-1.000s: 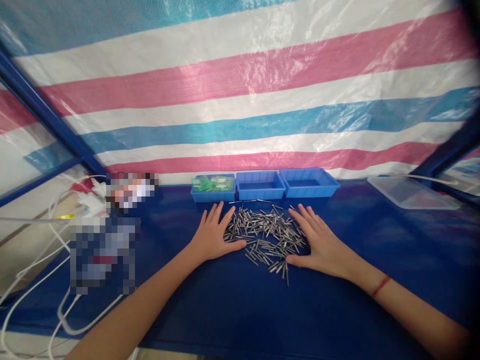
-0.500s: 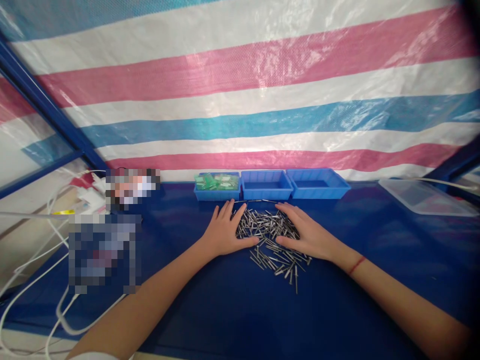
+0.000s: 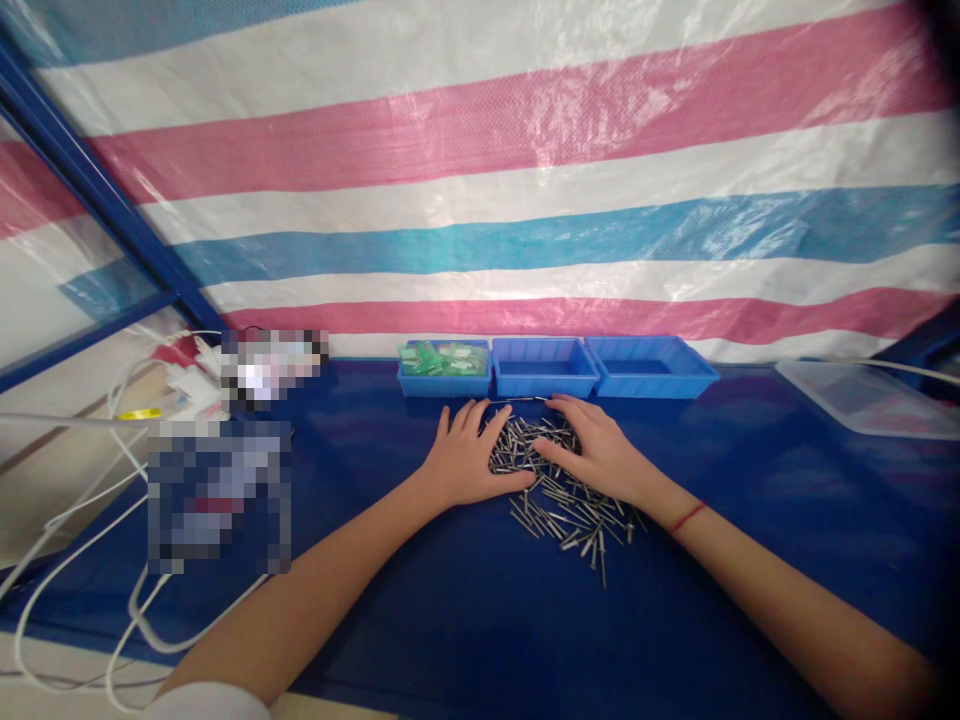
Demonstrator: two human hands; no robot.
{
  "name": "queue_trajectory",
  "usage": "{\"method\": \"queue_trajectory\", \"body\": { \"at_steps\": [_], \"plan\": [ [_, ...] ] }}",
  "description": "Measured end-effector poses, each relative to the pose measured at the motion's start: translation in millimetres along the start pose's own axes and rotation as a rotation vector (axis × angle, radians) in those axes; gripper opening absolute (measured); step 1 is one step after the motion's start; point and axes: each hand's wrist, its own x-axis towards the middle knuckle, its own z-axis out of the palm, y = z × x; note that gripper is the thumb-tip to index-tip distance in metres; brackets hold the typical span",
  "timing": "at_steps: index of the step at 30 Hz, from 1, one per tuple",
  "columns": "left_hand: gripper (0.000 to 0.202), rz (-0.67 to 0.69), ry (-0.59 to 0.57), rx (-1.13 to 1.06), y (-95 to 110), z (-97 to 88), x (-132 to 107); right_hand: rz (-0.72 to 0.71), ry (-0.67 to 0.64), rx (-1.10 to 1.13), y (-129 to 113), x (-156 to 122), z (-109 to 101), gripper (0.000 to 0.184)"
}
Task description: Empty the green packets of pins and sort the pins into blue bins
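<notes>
Both hands (image 3: 469, 460) cupped flat around metal pins (image 3: 559, 495)

The pins (image 3: 559, 480) are bare metal, smooth and bright with a silvery sheen. They lie on a dark blue table cover (image 3: 465, 620) whose face is smooth and slightly glossy. The three trays (image 3: 544, 385) are moulded blue plastic with a matt finish, the shallow lid (image 3: 862, 405) is clear glossy plastic, the backdrop sheet (image 3: 525, 150) is woven plastic tarpaulin, finely textured and shiny, and the cables (image 3: 135, 612) have smooth white plastic jackets.
</notes>
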Motion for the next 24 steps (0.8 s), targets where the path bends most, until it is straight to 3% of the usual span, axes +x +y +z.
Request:
{"method": "queue_trajectory", "body": {
  "at_steps": [17, 24],
  "plan": [
    [0.09, -0.011, 0.003, 0.02, 6.7, 2.6, 6.6, 0.006, 0.004, -0.104, -8.4, 7.0, 3.0, 0.064],
    [0.091, 0.009, -0.033, -0.027, 6.9, 0.6, 8.7, -0.015, 0.045, -0.095, -9.3, 5.4, 4.4, 0.055]
  ]
}}
